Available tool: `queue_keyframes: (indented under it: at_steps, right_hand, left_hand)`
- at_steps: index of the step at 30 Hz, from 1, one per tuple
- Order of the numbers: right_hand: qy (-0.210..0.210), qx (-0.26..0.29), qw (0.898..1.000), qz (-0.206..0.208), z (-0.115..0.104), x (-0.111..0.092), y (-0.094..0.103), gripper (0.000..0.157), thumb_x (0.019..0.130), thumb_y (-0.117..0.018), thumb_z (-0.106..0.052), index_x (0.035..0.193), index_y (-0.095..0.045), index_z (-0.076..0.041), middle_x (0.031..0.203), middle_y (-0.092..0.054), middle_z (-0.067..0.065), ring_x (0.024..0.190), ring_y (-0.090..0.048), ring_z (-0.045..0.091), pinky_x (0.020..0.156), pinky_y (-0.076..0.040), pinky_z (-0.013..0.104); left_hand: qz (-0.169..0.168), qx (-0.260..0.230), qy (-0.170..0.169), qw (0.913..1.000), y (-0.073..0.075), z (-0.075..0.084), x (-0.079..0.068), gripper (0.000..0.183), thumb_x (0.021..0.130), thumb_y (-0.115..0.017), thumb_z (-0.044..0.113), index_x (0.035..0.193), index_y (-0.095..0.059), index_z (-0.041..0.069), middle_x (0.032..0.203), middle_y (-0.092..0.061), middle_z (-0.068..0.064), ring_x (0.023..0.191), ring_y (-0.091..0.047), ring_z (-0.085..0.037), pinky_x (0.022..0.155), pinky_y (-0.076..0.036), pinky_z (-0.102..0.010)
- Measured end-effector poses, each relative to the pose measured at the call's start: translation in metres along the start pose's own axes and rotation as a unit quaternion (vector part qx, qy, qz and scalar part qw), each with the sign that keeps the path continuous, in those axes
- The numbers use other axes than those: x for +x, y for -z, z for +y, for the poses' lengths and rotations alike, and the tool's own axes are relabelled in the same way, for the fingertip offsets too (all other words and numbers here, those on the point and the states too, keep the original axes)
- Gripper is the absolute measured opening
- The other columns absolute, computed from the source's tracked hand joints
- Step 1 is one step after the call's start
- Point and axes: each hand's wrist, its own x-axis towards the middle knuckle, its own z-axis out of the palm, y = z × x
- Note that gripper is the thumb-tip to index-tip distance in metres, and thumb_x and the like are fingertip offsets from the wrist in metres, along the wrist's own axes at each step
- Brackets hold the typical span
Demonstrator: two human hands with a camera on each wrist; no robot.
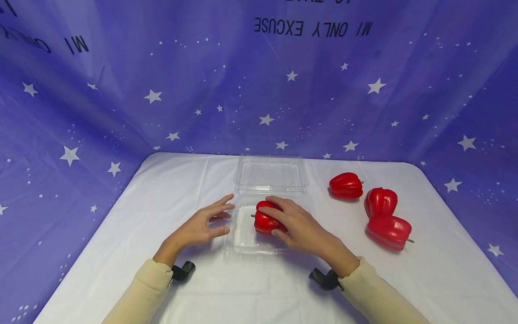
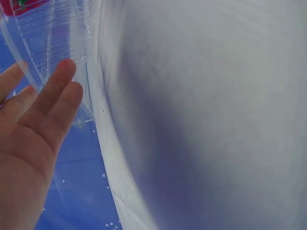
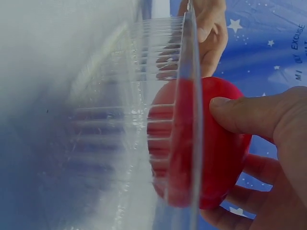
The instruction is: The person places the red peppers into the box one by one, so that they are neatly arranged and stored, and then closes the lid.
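My right hand (image 1: 301,225) grips a red bell pepper (image 1: 265,219) from above, its stem pointing left. In the right wrist view the thumb lies on one side of the pepper (image 3: 220,143) and fingers on the other, with the pepper partly below the rim of a clear plastic container. That container (image 1: 243,238) lies with its hinged lid (image 1: 269,175) folded back behind it. Beside the container's left edge, my left hand (image 1: 202,225) holds nothing, its fingers spread and loosely bent. In the left wrist view its fingertips are close to the container wall (image 2: 72,43); whether they touch it, I cannot tell.
Three more red bell peppers lie to the right on the white cloth: one pepper (image 1: 346,186) farther back, another pepper (image 1: 380,202), and a third pepper (image 1: 390,232) against it. A purple star-patterned curtain (image 1: 226,90) hangs behind and at both sides of the table.
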Motion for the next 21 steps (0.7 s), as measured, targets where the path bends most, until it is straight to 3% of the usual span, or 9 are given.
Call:
queue_keyframes:
  at_steps: [12,21]
  right_hand:
    - [-0.041,0.021,0.999,-0.021,0.004,0.015,-0.023,0.058,0.083,-0.079,-0.019,0.138,-0.058,-0.018,0.147,-0.051,0.008,0.133,-0.052,0.03,0.105,-0.052,0.05]
    - [-0.049,0.042,0.998,-0.005,0.009,0.017,-0.033,0.053,0.082,-0.081,-0.015,0.128,-0.056,-0.021,0.148,-0.051,0.007,0.135,-0.052,0.029,0.105,-0.053,0.05]
  left_hand:
    - [-0.001,-0.009,0.001,1.0,-0.001,0.002,0.001,0.063,0.09,-0.072,0.015,0.145,-0.046,-0.003,0.165,-0.025,-0.014,0.126,-0.06,-0.037,0.109,-0.046,-0.051]
    - [-0.004,-0.012,0.001,0.9999,-0.001,0.003,0.001,0.064,0.089,-0.072,0.015,0.145,-0.046,-0.003,0.166,-0.024,-0.014,0.126,-0.06,-0.036,0.11,-0.045,-0.051]
